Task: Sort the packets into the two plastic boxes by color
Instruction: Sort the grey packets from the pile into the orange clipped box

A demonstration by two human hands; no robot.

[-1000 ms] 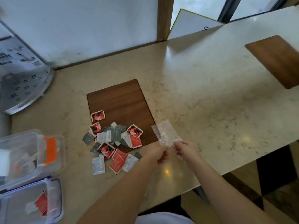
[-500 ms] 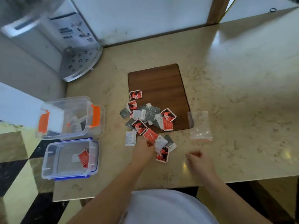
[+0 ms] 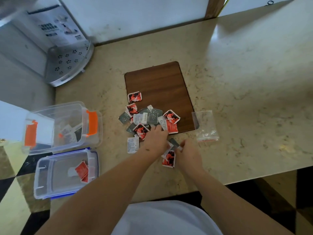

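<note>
Near the tabletop's (image 3: pixel 237 68) front edge, packets (image 3: pixel 149 117) are touched by the left hand (image 3: pixel 155 141); a packet corner is pinched by the right hand (image 3: pixel 188 155).

Glossy marble-look counter (image 3: pixel 237 82), matt wood-grain board (image 3: pixel 157 82), clear plastic boxes (image 3: pixel 64 189).

Heap of small square packets (image 3: pixel 149 117), red-and-black ones mixed with grey and white ones, strewn half on the worktop and half on the near left corner of a brown wooden board. One red packet (image 3: pixel 134 97) apart, farther up the board. Two clear plastic boxes well to the left: orange-clipped box (image 3: pixel 67 124) holding grey and white packets; blue-rimmed box (image 3: pixel 66 173) nearer, holding a red packet (image 3: pixel 81 170).
</note>
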